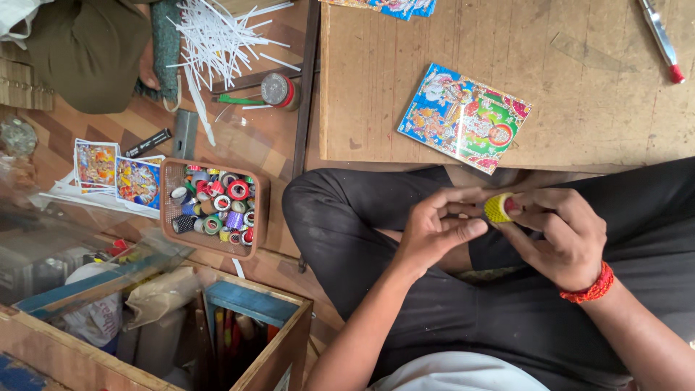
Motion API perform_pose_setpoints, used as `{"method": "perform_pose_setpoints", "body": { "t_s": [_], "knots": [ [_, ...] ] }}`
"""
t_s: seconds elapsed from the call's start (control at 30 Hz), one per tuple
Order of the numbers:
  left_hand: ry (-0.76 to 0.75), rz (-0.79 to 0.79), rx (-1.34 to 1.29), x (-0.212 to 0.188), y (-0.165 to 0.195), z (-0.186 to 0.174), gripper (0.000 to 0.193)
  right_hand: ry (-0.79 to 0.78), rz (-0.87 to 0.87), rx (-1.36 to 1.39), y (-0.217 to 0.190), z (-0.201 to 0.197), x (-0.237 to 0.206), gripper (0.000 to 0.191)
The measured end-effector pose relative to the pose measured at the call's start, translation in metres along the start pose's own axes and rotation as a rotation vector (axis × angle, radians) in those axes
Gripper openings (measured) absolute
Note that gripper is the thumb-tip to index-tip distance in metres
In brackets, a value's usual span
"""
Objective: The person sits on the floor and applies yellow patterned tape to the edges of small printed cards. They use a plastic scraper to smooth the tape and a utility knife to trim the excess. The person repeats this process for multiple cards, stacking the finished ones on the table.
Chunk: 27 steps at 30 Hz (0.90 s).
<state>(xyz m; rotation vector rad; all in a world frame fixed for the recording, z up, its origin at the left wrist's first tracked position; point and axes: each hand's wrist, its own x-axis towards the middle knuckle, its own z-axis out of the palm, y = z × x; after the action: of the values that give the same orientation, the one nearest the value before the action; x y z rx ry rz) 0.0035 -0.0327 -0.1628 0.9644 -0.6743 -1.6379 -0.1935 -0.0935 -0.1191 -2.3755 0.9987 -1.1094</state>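
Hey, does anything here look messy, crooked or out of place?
The white strips lie scattered in a loose heap on the floor, and the colourful picture card sits askew on the wooden board. Nothing looks damaged.

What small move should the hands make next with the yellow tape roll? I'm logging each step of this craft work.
Probably pick the tape's free end loose: the right hand pinches the yellow tape roll, and the left hand has its fingertips at the roll's edge, with no strip pulled out yet.

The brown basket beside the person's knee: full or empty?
Full. The brown basket is packed to its rim with small tape rolls in many colours, and none of its bottom shows.
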Motion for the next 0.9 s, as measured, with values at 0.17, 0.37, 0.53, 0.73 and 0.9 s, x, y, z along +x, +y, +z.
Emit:
{"method": "perform_pose_setpoints", "body": {
  "t_s": [0.17,0.37,0.53,0.73,0.9],
  "knots": [
    [-0.037,-0.010,-0.014,-0.011,0.015,0.023,0.042,0.073,-0.101,-0.052,0.000,-0.001,-0.010,0.033],
    [0.036,0.241,0.363,-0.018,0.030,0.041,0.027,-0.005,-0.185,-0.051,0.007,-0.008,-0.017,0.032],
    [0.105,0.422,0.654,-0.023,0.049,0.046,0.023,0.024,-0.215,-0.131,0.005,-0.007,-0.026,0.027],
    [0.027,0.427,0.623,-0.020,0.058,0.039,0.014,0.033,-0.241,-0.106,0.002,-0.010,-0.025,0.027],
    [-0.092,0.138,0.426,-0.014,0.072,0.027,0.008,-0.075,-0.368,-0.065,-0.002,-0.020,-0.014,0.025]
  ]
}}
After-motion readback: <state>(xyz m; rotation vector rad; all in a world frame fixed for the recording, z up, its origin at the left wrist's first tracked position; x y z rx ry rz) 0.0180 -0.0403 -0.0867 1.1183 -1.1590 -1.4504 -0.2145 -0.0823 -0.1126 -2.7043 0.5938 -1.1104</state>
